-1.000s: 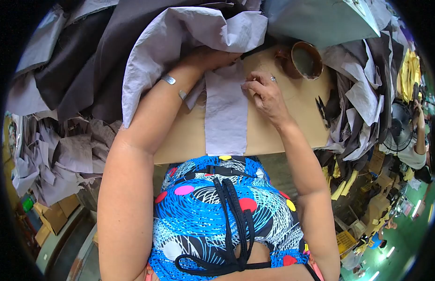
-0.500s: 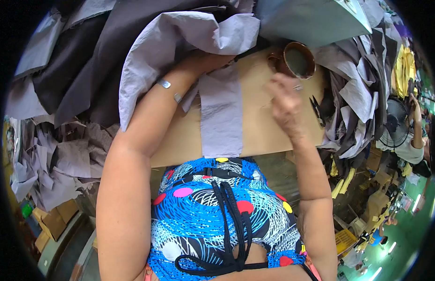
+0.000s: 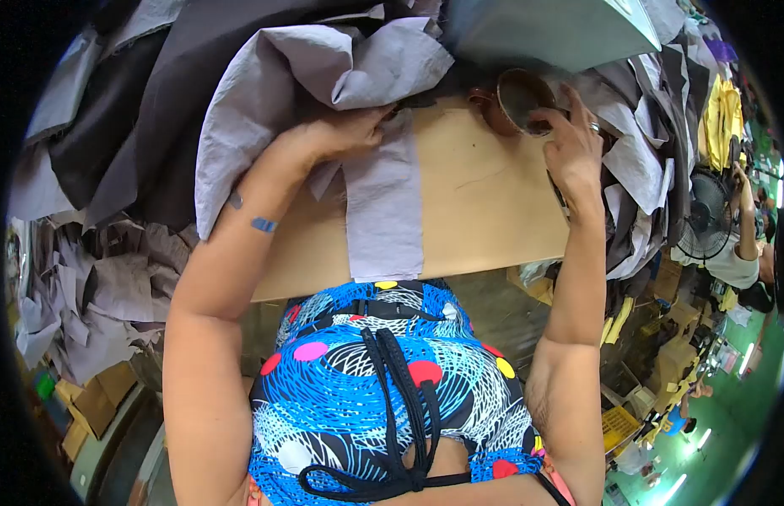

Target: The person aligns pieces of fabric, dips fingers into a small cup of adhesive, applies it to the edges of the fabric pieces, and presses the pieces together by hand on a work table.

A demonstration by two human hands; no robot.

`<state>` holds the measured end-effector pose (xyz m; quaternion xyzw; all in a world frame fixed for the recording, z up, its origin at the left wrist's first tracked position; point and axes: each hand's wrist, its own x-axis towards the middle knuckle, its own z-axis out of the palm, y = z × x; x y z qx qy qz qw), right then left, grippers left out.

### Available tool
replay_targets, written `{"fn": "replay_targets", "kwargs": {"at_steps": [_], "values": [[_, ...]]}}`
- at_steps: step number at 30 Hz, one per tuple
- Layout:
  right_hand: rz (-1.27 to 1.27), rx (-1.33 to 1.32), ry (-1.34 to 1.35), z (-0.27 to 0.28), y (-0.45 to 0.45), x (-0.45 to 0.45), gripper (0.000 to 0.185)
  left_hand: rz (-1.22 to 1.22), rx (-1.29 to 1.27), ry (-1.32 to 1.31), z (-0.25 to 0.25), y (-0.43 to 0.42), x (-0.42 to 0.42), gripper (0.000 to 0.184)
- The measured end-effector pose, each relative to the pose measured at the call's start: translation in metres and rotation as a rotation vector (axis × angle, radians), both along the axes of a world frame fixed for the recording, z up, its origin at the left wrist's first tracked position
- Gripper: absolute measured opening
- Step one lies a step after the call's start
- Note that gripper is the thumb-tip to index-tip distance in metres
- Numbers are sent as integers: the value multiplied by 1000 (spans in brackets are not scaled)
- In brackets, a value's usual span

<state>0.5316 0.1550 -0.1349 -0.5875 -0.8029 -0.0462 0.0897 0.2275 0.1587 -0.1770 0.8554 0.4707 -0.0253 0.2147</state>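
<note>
My left hand point(image 3: 345, 137) is closed, fingers curled at the upper end of a grey fabric strip point(image 3: 383, 207) lying on the tan board point(image 3: 484, 211). A large grey fabric piece point(image 3: 265, 101) drapes over that hand, and its fingertips are partly hidden, so what they grip cannot be made out. On the right, my right hand point(image 3: 575, 152) has its fingers apart at a brown mug point(image 3: 503, 118). One digit reaches over the rim to the dark contents; another points up beside the mug. Black thread snips lie mostly hidden behind the right wrist.
Dark and grey fabric heaps point(image 3: 96, 278) flank the board on the left, with more cloth point(image 3: 641, 160) on the right. A pale machine-like casing point(image 3: 560, 34) stands behind the mug. Farther right are a black fan point(image 3: 706, 215) and another person's arm point(image 3: 746, 202).
My right hand has moved up and outward, from below the mug to its right rim. My left hand has drawn back, showing more of its fingers. The view has shifted slightly.
</note>
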Motion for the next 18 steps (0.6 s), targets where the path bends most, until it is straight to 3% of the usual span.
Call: {"fn": "replay_targets", "kwargs": {"at_steps": [2,6,9,11,14,18], "values": [[-19,87,-22,7,-12,-3,32,25,-188,1,12,3,-7,50],[87,193,-38,15,-38,-25,25,90,7,25,16,5,-7,49],[204,-128,447,-10,-53,-56,25,170,93,-53,6,12,-5,49],[274,-279,524,-36,-55,-78,24,215,105,-115,0,18,-4,49],[247,-262,688,-62,-48,-102,23,255,109,-173,-7,22,-4,49],[307,-299,602,-65,-57,-98,22,279,99,-213,-11,24,-3,49]]}}
